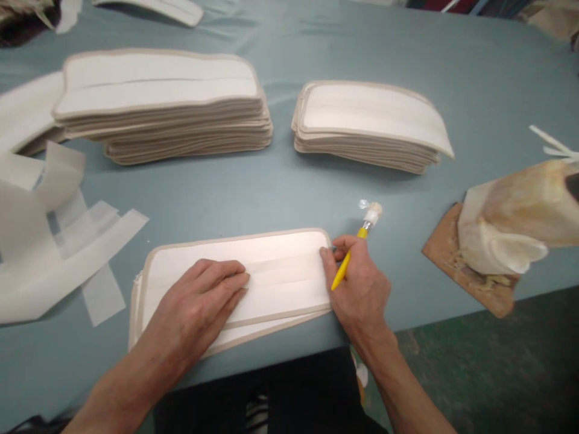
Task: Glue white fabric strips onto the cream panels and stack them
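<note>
A white panel with a beige edge [280,271] lies near the table's front side, on top of another such panel [253,339] that sticks out askew below it. My left hand [199,301] rests flat on the upper panel, fingers stretched out together. At the panel's right end is my right hand [362,283], closed around a small paintbrush with a yellow handle [342,270]. Its whitish head points away from me, past the knuckles. The thumb and forefinger of that hand are at the panel's right edge; whether they pinch it I cannot tell.
Two stacks of similar panels, a taller one [181,129] and a lower one [362,141], stand farther back. Translucent strips [67,265] lie at left. A glue-stained whitish container [515,211] sits on a brown board [493,295] near the right table edge.
</note>
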Motion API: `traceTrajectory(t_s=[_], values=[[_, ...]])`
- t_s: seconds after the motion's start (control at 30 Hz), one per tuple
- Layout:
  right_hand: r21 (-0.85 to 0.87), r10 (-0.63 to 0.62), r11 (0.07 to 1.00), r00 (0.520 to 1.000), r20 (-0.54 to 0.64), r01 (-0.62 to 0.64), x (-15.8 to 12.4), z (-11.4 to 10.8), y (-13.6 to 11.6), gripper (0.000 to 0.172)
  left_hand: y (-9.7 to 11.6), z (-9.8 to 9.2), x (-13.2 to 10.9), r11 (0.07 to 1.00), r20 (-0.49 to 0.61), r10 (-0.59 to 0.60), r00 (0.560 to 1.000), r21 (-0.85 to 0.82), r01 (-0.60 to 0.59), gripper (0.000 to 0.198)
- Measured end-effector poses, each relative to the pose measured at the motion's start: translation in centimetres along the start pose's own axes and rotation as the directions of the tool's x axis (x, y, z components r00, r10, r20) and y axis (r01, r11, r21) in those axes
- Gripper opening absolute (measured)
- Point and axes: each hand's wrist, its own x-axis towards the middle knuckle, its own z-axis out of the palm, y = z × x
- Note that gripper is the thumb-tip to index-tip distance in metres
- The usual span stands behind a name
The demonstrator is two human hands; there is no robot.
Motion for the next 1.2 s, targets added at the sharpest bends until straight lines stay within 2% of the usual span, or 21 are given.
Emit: traceTrajectory(t_s=[0.2, 0.4, 0.67, 0.87, 1.2], values=[[0.013, -0.043, 0.999, 0.999, -0.012, 0.043, 0.1, 0.0, 0.0, 0.018, 1.8, 1.5, 2.6, 0.998, 0.018, 0.049, 0.999, -0.036, -0.049, 0.017], [-0.008, -0.063, 0.998, 0.998, 0.001, 0.063, 0.2, -0.1, -0.2, 0.016, 3.3, 2.9, 4.8, 0.993, 0.041, 0.091, 0.995, -0.073, -0.088, 0.018], [-0.044, -0.076, 0.996, 0.997, -0.015, 0.075, 0.2, 0.2, -0.3, 0.02, 4.6, 4.4, 6.8, 0.982, 0.039, 0.187, 0.982, -0.035, -0.186, 0.02], [-0.034, -0.117, 0.993, 0.992, -0.048, 0.115, 0.1, 0.3, -0.2, 0.007, 4.8, 4.9, 7.3, 0.979, 0.021, 0.197, 0.98, -0.05, -0.196, 0.018], [0.129, -0.153, 0.976, 0.977, -0.15, 0.173, -0.2, 0.1, 0.7, 0.024, 5.6, 5.6, 8.1, 0.978, 0.028, 0.207, 0.978, -0.001, -0.207, 0.02]])
